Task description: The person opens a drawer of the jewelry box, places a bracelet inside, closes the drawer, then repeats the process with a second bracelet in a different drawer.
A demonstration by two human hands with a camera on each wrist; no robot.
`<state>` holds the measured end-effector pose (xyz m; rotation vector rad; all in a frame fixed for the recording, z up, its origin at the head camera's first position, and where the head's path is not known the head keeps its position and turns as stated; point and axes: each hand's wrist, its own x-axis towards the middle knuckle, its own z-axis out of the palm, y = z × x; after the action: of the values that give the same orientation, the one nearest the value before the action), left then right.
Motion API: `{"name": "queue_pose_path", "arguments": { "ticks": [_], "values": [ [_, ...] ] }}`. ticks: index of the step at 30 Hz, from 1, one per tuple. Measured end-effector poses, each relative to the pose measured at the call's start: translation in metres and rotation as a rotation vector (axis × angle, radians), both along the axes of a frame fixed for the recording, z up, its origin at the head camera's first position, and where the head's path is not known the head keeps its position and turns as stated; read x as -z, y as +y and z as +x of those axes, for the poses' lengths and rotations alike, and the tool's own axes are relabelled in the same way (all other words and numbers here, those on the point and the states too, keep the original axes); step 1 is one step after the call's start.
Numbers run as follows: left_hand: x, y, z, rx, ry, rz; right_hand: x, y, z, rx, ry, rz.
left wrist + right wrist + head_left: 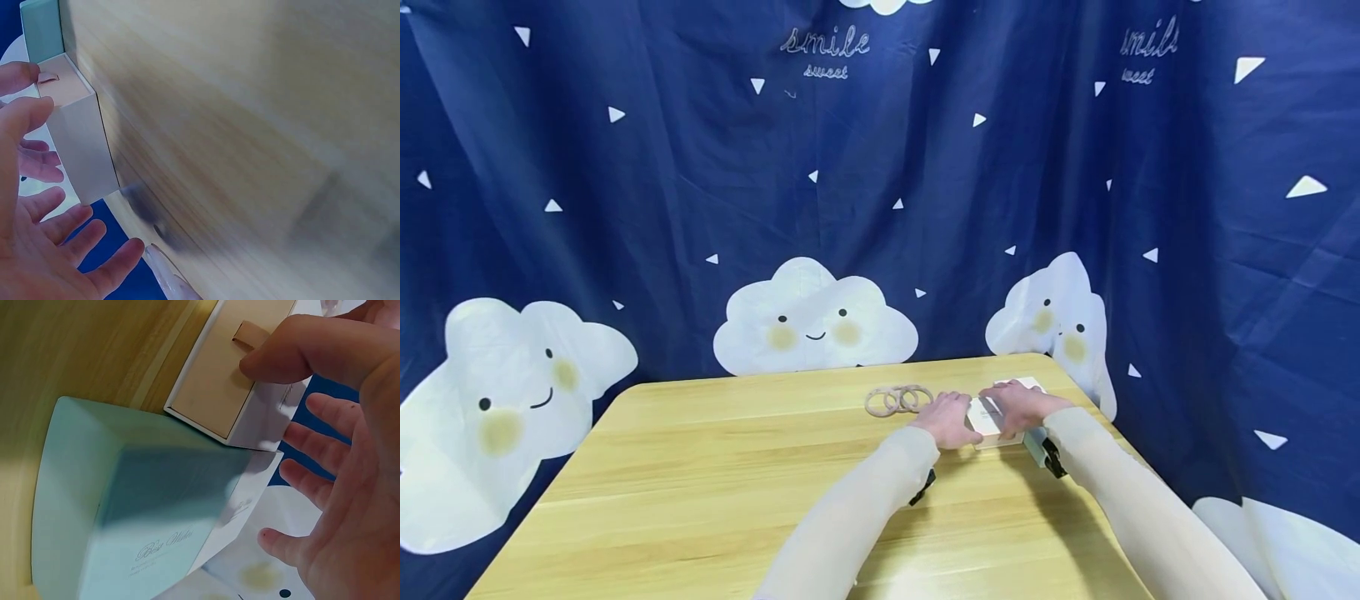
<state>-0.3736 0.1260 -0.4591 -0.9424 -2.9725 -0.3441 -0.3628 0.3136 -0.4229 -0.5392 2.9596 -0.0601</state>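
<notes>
A white box with a pink-beige drawer front and small pull tab lies on the table; the white box sits between the two hands. My left hand is at its left side, fingers spread, its thumb by the drawer front in the left wrist view. From the right, my right hand reaches over the boxes; its thumb is at the drawer front beside the tab, the other fingers spread apart. Against the white box stands a teal-and-white box with "Best Wishes" lettering, partly hidden by the right hand in the head view.
Several pale rings lie overlapping to the left of the hands. The wooden table ends at a dark blue curtain printed with clouds. The table's right edge runs close beside the boxes.
</notes>
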Motion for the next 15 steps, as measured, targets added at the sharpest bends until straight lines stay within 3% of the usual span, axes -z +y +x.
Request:
{"name": "queue_pose_path", "arguments": {
  "ticks": [15],
  "values": [
    [0.0021,0.0018,0.0012,-0.008,0.0,0.003,-0.0016,-0.0038,0.0062,0.022,-0.009,-0.036]
  ]
}}
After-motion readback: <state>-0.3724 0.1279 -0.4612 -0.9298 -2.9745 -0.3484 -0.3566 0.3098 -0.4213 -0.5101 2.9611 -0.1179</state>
